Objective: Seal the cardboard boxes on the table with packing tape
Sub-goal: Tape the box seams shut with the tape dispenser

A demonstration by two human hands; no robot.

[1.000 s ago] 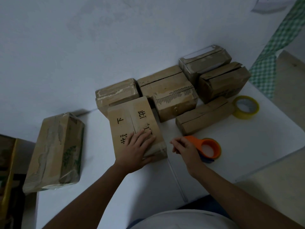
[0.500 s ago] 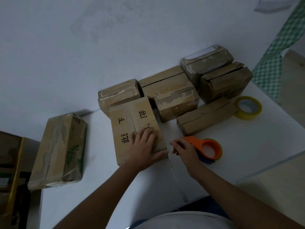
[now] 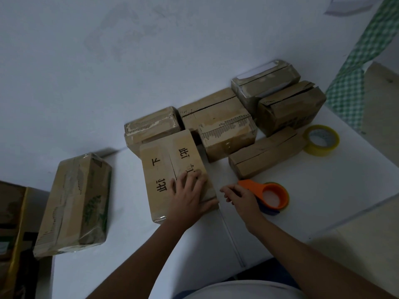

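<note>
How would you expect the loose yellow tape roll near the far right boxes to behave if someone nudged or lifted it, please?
The yellow tape roll lies flat on the white table, so a nudge would probably slide it rather than roll it. Set on edge, its round shape could well roll. It looks like a hollow ring, so it is likely light and rigid, easy to hook through the hole.

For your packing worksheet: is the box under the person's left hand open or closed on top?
Closed: the lettered box has both top flaps down, meeting along a middle seam, with the left hand resting flat on them.
</note>
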